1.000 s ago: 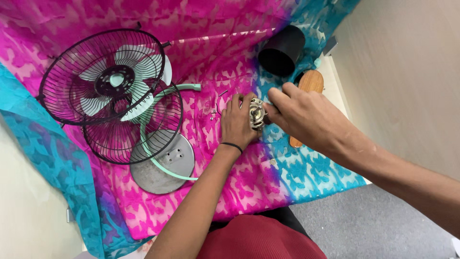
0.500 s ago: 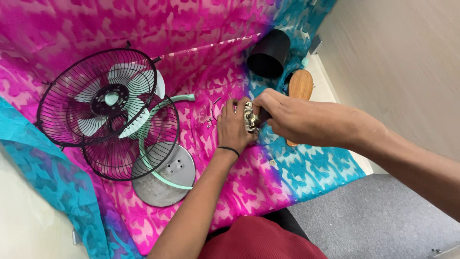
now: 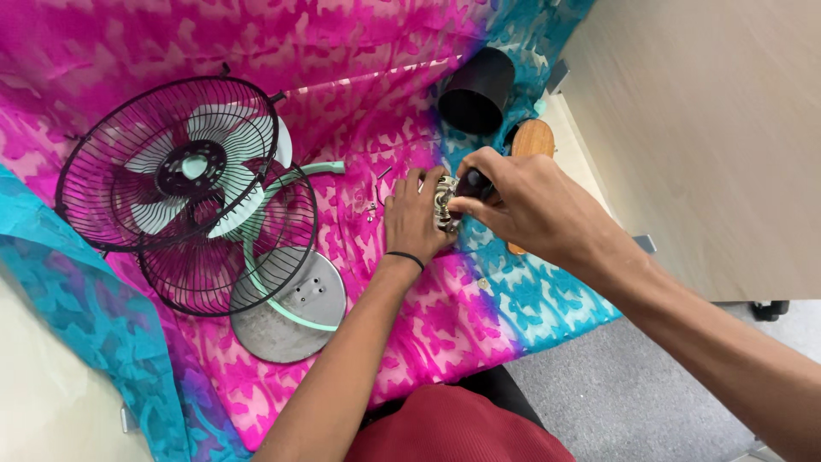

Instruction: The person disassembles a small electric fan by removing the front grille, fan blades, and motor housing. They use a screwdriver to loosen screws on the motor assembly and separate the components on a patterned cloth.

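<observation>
My left hand (image 3: 413, 219) grips a small metal fan motor (image 3: 444, 204) against the pink and blue cloth (image 3: 428, 316). My right hand (image 3: 522, 205) is closed on a black-handled tool (image 3: 473, 182) whose tip meets the motor from the right. A thin black band circles my left wrist. Most of the motor is hidden between the two hands.
Two black wire fan guards (image 3: 171, 162) with pale green blades lie at the left, over a round grey base (image 3: 286, 321) with a green stand. A black cylindrical cover (image 3: 476, 90) and a wooden piece (image 3: 532, 141) lie behind the hands. Small screws (image 3: 374, 205) rest nearby.
My right hand has turned and risen slightly over the motor, showing the black handle. The left hand keeps its grip. The view has drifted a little.
</observation>
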